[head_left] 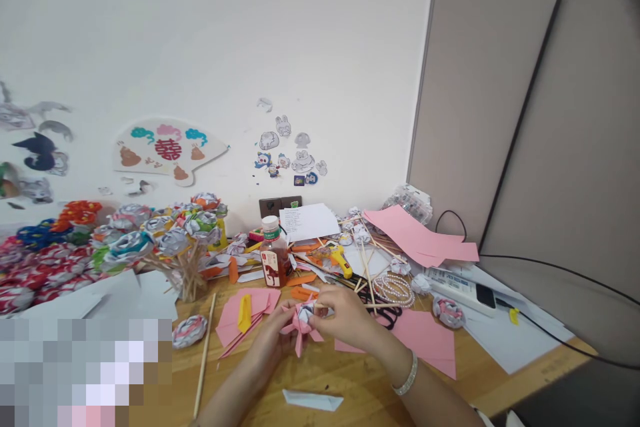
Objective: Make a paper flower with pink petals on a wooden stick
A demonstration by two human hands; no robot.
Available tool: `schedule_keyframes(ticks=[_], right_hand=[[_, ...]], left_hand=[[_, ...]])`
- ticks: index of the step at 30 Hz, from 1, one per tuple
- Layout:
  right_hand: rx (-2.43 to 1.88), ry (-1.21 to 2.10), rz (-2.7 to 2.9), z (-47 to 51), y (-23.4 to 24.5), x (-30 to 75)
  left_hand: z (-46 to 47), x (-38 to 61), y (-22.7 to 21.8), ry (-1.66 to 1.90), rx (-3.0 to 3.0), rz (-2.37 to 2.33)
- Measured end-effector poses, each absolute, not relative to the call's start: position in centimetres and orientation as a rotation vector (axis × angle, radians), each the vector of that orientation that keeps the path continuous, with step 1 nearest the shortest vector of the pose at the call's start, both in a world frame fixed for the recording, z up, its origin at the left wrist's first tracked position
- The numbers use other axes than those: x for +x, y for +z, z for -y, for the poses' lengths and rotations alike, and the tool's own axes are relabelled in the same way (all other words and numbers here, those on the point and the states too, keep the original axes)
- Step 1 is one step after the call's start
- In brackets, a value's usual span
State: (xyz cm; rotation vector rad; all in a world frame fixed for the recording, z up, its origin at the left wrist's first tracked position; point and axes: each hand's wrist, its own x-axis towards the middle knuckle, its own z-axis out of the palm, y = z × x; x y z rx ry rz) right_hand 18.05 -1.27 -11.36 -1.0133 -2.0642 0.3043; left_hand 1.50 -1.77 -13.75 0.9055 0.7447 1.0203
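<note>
Both my hands meet over the wooden table point(350, 380), working on a small paper flower point(303, 320) with pink outer petals and a white patterned centre. My left hand point(273, 337) cups the flower from below and the left, fingers closed on it. My right hand point(345, 317) pinches the flower's top from the right; a bracelet point(407, 377) sits on that wrist. A thin wooden stick point(373, 305) runs out to the right from the pinch. Pink paper sheets point(240, 320) with a yellow strip lie just left of my hands.
A red-labelled bottle point(274, 257) stands behind my hands. A bundle of paper flowers on sticks point(175, 240) fills the left. Pink sheets point(420, 237), a pearl string point(395, 287), a yellow tool point(341, 260), a folded white paper point(313, 400) and a long stick point(205, 353) lie around. A partition point(525, 113) stands on the right.
</note>
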Motion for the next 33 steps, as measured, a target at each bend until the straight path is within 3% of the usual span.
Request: schedule_keyframes(ticks=[15, 25, 33], right_hand=[[-1.018, 0.507, 2.063, 1.0, -11.0, 18.9], [-1.027, 0.380, 2.057, 1.0, -11.1, 18.8], [-0.936, 0.520, 2.002, 0.9, -10.4, 19.6]], left_hand=[[1.8, 1.5, -13.3, 1.025, 0.990, -0.768], [1.5, 1.6, -13.5, 1.119, 0.980, -0.735], [2.6, 1.7, -11.8, 1.130, 0.953, -0.722]])
